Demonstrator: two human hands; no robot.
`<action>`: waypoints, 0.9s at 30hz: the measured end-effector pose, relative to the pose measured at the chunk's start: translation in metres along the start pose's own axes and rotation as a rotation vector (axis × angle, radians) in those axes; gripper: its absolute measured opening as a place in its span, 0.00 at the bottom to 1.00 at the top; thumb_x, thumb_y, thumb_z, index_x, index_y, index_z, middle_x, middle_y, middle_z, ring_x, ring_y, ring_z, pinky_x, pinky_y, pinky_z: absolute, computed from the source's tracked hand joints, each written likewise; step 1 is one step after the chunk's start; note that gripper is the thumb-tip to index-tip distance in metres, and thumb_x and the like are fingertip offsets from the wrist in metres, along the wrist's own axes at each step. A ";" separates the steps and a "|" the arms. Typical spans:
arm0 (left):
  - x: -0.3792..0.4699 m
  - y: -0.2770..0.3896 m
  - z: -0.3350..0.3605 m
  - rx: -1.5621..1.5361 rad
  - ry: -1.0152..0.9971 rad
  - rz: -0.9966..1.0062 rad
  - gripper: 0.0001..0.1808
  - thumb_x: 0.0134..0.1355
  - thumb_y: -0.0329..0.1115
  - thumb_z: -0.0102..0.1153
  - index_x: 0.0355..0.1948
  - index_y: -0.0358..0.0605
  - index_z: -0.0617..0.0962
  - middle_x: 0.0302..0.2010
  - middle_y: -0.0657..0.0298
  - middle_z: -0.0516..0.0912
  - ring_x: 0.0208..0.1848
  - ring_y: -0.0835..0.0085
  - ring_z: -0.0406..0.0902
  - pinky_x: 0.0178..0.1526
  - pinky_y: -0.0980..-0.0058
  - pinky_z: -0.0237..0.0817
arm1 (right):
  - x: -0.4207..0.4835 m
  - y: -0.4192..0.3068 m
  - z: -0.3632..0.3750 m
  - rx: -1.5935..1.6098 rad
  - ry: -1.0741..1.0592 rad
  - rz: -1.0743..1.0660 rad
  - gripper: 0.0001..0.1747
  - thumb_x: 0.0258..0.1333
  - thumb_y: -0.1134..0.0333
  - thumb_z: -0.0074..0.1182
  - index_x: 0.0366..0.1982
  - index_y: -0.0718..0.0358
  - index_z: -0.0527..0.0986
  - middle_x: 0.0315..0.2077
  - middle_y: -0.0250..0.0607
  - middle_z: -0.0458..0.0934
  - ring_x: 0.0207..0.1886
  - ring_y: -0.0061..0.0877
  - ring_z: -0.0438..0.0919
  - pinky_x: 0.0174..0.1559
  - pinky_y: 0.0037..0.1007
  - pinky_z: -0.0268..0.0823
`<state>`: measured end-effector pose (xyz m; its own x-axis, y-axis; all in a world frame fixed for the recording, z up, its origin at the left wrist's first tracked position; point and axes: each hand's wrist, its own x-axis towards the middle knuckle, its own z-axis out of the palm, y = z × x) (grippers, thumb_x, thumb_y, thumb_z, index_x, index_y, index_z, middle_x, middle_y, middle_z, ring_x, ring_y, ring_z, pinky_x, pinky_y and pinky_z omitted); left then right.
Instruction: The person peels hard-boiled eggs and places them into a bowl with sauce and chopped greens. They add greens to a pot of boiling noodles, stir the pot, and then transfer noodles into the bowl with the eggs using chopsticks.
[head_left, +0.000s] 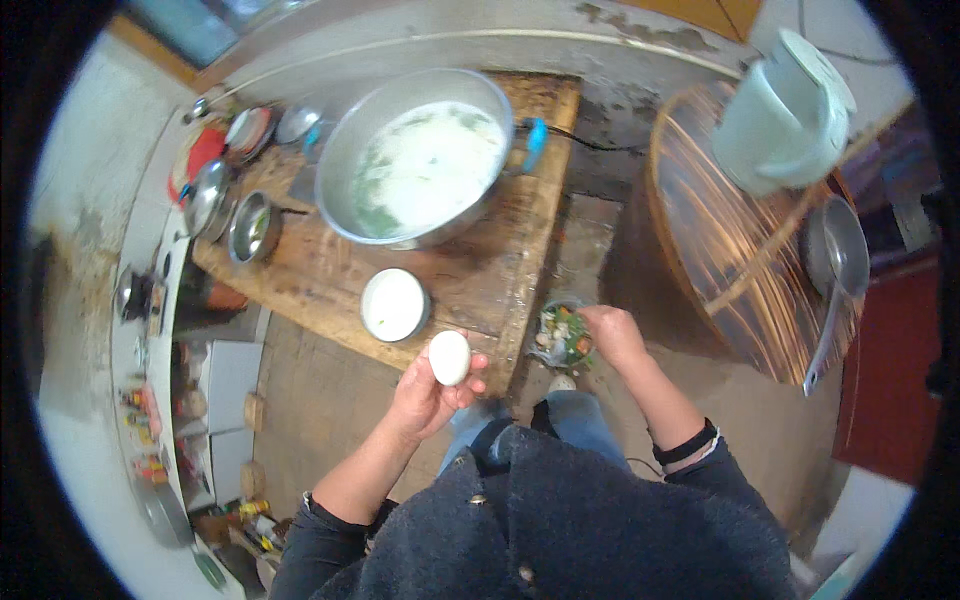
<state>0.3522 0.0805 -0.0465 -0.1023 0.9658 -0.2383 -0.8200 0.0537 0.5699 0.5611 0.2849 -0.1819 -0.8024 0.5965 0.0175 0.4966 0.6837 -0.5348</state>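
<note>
My left hand (439, 390) holds a smooth white egg (450, 358), which looks peeled, at the front edge of a wooden table (480, 292). Just beyond it stands a small bowl (394, 305) with white contents. Over a waste bin (561, 337) full of vegetable scraps and peelings hangs my right hand (611, 334), its fingertips pinched together at the bin's rim; whether something is between them cannot be told. A large metal pot (427, 157) with cloudy liquid and green leaves sits at the table's back.
A small metal bowl (255, 227) and several pans are at the table's left end. On the right, a large round vessel with a shiny lid (720, 225) carries a pale green kettle (784, 120) and a metal ladle (836, 255). White shelving (232, 397) lines the left wall.
</note>
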 end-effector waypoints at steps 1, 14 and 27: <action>-0.009 0.007 0.000 0.059 0.054 0.019 0.33 0.57 0.55 0.51 0.57 0.46 0.62 0.47 0.52 0.76 0.41 0.67 0.78 0.32 0.79 0.69 | 0.003 -0.001 -0.001 -0.052 0.045 0.006 0.07 0.46 0.73 0.46 0.29 0.62 0.75 0.26 0.49 0.77 0.32 0.39 0.78 0.33 0.39 0.70; -0.175 0.104 -0.123 0.327 0.418 0.374 0.27 0.48 0.29 0.64 0.49 0.44 0.68 0.41 0.61 0.76 0.41 0.72 0.75 0.40 0.78 0.70 | -0.022 -0.018 0.079 -0.447 -0.144 0.141 0.18 0.46 0.68 0.52 0.43 0.58 0.74 0.41 0.48 0.75 0.42 0.42 0.75 0.44 0.40 0.68; -0.277 0.264 -0.238 1.167 0.681 0.665 0.36 0.42 0.24 0.68 0.50 0.40 0.61 0.39 0.59 0.74 0.40 0.75 0.74 0.39 0.79 0.67 | -0.022 -0.300 0.238 0.508 -0.966 1.010 0.39 0.58 0.37 0.33 0.59 0.62 0.60 0.52 0.46 0.69 0.48 0.35 0.72 0.46 0.38 0.67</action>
<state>0.0298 -0.2330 -0.0177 -0.7678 0.6133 0.1852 0.3421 0.1481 0.9279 0.3512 -0.0335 -0.2231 -0.2025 0.0754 -0.9764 0.9610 -0.1765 -0.2129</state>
